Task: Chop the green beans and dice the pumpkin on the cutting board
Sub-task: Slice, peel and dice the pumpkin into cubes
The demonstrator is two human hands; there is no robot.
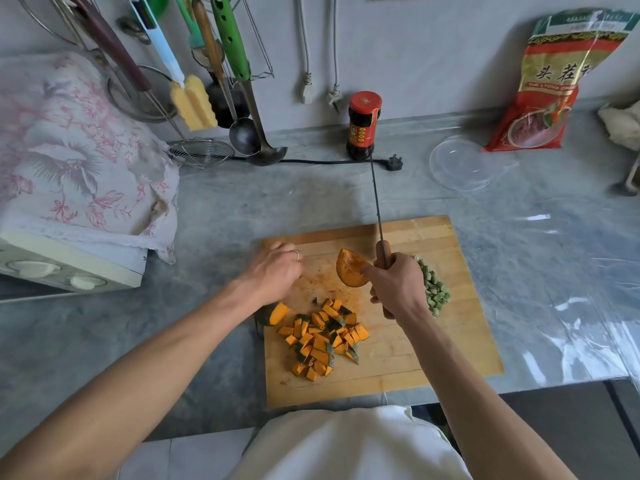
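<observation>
Pumpkin wedge [350, 268] lies on the cutting board [433, 327], just left of our right hand [398, 289] and touching its thumb tip. Our right fingers [375, 299] are curled tight round the handle of the knife [377, 209], whose thin blade points away from us, edge down, past the far rim of the board. Our left hand [277, 271] rests on the board well left of the wedge, fingers [289, 252] bent downward toward the wood; we cannot tell whether they hold anything. Under the left wrist sits a second pumpkin piece [273, 313], at the board's left edge. Nearer to us than both hands lies the heap of diced pumpkin [322, 337], orange cubes with dark green skin. Just right of our right hand, a strip of chopped green beans [434, 292] runs along the board.

The board sits on the grey bench [214, 216]. Beyond the knife tip stands a dark sauce jar [363, 126] with a red lid, a black plug [394, 163] beside it. Further right are a clear plastic lid [462, 164] and a red food bag [550, 84] leaning on the wall. Far left of our left hand, a floral cloth [76, 161] covers an appliance [52, 268].
</observation>
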